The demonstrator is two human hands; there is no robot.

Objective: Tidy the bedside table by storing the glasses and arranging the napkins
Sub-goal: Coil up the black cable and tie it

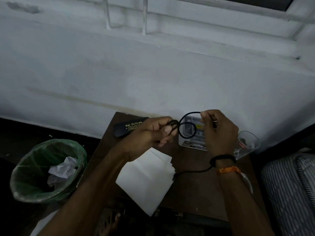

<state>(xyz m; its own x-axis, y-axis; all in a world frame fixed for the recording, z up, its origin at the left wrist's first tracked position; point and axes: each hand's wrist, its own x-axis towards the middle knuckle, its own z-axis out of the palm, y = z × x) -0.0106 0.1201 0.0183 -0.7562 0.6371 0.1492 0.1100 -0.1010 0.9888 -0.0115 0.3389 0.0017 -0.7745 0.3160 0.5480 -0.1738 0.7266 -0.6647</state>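
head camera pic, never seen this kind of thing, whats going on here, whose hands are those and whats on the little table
There is no machine here. The single picture comes from a camera worn on a person's head, looking down at their own two bare hands.

Both hands hold a pair of black round-rimmed glasses above a small dark wooden bedside table. The left hand grips the folded temples; the right hand pinches the rim of one lens.

On the table lie a black glasses case printed "Sai Opticals", a stack of white napkins, a flat printed pack under the glasses, and a clear drinking glass at the right edge. A bin with a green liner stands on the floor to the left.
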